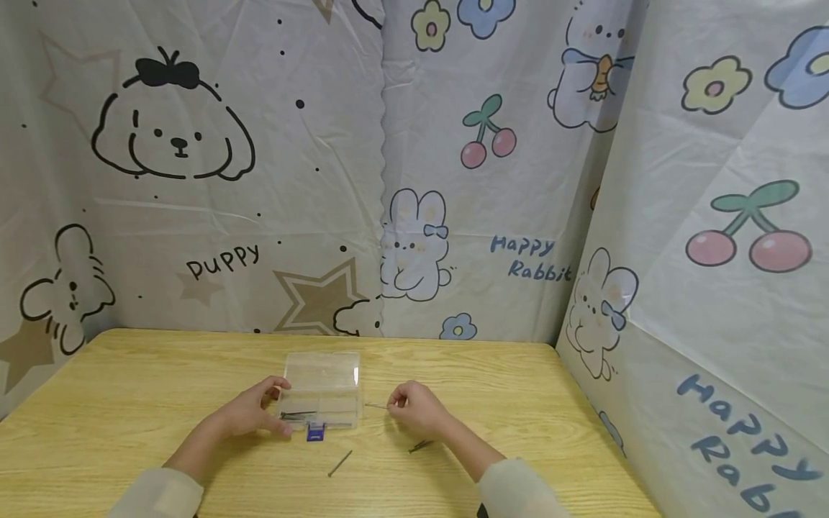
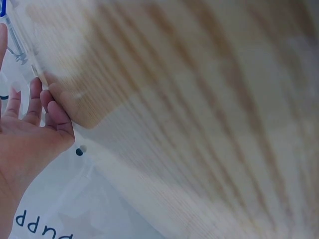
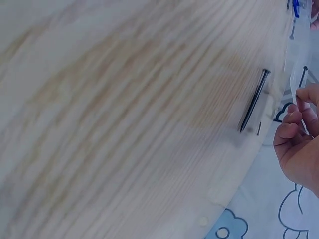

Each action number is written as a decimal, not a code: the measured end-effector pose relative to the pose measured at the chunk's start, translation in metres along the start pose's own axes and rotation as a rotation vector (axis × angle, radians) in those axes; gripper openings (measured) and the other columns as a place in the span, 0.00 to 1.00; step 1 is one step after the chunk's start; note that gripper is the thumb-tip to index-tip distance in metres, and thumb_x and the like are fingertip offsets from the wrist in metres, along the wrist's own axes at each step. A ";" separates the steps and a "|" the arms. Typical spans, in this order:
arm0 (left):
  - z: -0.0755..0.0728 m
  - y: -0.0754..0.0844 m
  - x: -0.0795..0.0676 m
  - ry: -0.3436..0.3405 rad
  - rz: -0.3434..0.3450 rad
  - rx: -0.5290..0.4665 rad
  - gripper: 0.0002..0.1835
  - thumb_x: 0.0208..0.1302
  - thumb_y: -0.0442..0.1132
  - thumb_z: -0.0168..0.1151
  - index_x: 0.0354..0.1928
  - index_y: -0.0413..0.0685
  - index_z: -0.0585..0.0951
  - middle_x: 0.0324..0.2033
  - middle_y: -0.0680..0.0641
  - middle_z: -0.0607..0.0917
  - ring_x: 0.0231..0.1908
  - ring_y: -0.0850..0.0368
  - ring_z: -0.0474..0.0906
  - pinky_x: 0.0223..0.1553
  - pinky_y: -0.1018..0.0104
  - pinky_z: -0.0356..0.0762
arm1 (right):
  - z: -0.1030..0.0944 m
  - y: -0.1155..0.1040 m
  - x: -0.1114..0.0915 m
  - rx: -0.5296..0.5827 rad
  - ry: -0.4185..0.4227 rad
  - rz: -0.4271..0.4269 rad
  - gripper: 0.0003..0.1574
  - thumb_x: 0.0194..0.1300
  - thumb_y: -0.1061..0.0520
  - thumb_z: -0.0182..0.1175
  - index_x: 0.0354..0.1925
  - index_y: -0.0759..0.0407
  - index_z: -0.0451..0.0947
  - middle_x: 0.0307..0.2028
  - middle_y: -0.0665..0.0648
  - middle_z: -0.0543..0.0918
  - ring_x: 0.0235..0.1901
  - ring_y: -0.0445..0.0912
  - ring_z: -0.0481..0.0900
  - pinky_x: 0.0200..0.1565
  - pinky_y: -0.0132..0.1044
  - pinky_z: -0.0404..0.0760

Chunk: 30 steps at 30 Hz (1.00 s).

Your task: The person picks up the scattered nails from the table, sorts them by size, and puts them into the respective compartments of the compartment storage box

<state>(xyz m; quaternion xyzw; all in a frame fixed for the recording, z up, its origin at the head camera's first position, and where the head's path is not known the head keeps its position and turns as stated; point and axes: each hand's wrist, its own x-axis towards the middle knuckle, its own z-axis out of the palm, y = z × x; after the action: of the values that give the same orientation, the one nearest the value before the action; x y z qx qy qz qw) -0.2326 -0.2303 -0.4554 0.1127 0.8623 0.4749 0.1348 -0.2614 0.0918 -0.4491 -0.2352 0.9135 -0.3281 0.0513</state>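
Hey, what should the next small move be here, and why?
Probably bring the nail pinched by the right hand leftward over the clear box. Its lid is open, other nails already lie inside, and the left hand is at its left side.

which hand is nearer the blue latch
Left: the left hand is at the clear box, just left of the blue latch; the right hand is farther away, right of the box.
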 end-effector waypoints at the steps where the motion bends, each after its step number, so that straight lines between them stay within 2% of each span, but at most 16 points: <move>1: 0.000 0.000 0.000 -0.001 -0.002 0.001 0.44 0.37 0.45 0.73 0.56 0.43 0.60 0.53 0.35 0.63 0.58 0.30 0.54 0.54 0.38 0.55 | 0.002 -0.002 0.001 -0.003 0.004 -0.010 0.05 0.57 0.57 0.55 0.28 0.54 0.77 0.24 0.47 0.72 0.22 0.37 0.66 0.24 0.27 0.68; 12: 0.000 -0.003 0.000 -0.002 0.001 0.009 0.43 0.38 0.45 0.72 0.57 0.44 0.60 0.52 0.35 0.63 0.58 0.30 0.54 0.54 0.38 0.56 | 0.012 -0.021 0.008 -0.016 -0.002 -0.061 0.04 0.55 0.59 0.56 0.28 0.55 0.78 0.23 0.46 0.72 0.23 0.35 0.65 0.27 0.26 0.67; 21: -0.001 0.002 -0.002 0.014 0.028 0.040 0.41 0.39 0.42 0.72 0.55 0.42 0.61 0.49 0.36 0.66 0.52 0.38 0.61 0.51 0.43 0.59 | 0.020 -0.037 0.016 -0.008 -0.035 -0.070 0.05 0.56 0.58 0.56 0.29 0.56 0.79 0.23 0.45 0.72 0.21 0.35 0.64 0.24 0.25 0.67; 30: -0.002 0.002 -0.001 0.008 0.023 0.038 0.41 0.39 0.43 0.72 0.56 0.42 0.61 0.50 0.35 0.65 0.54 0.34 0.60 0.52 0.40 0.58 | 0.029 -0.046 0.018 -0.027 -0.035 -0.077 0.04 0.56 0.58 0.56 0.28 0.55 0.78 0.24 0.45 0.71 0.25 0.34 0.65 0.27 0.25 0.67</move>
<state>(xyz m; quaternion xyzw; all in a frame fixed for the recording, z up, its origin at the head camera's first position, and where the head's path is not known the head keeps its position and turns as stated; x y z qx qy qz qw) -0.2320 -0.2308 -0.4526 0.1231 0.8704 0.4603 0.1239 -0.2515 0.0359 -0.4414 -0.2766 0.9071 -0.3132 0.0514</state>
